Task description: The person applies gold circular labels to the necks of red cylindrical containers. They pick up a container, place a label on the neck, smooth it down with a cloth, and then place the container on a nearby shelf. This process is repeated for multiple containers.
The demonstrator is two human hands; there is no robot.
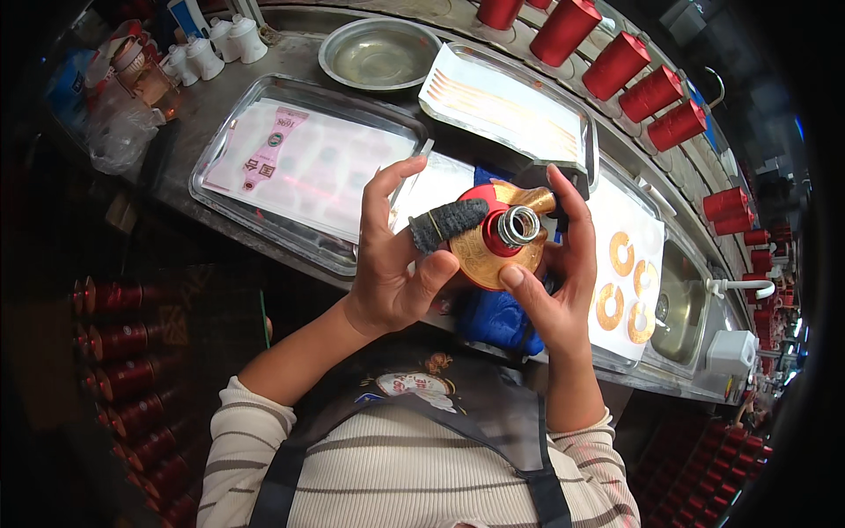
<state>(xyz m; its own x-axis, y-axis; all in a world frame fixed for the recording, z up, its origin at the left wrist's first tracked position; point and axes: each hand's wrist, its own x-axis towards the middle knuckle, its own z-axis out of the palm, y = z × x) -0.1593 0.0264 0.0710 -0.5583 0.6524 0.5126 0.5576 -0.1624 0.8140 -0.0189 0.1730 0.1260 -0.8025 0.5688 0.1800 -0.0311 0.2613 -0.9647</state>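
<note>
Tray [282, 245], metal: set left of the fingers; a pink label [275, 150] is carried on its white sheet.
Basin [352, 75], metal, round: placed beyond the left fingers.
Left hand [387, 277]: a dark knitted sleeve [447, 225] is worn on one finger, which is laid across the bottle's shoulder, thumb near its edge; one finger is raised clear. Whether a grip is closed beneath cannot be told.
Red bottle [498, 236]: held up between the hands, threaded mouth tilted upward, a gold label [475, 264] wrapped around the shoulder. Judged stiff, smooth and slippery; weight uncertain. Best gripped around the body, label edges spared.
Right hand [570, 286]: bottle clasped, thumb pressed on the label.
Gold ring labels [602, 304]: laid on a sheet right of the fingers.
</note>
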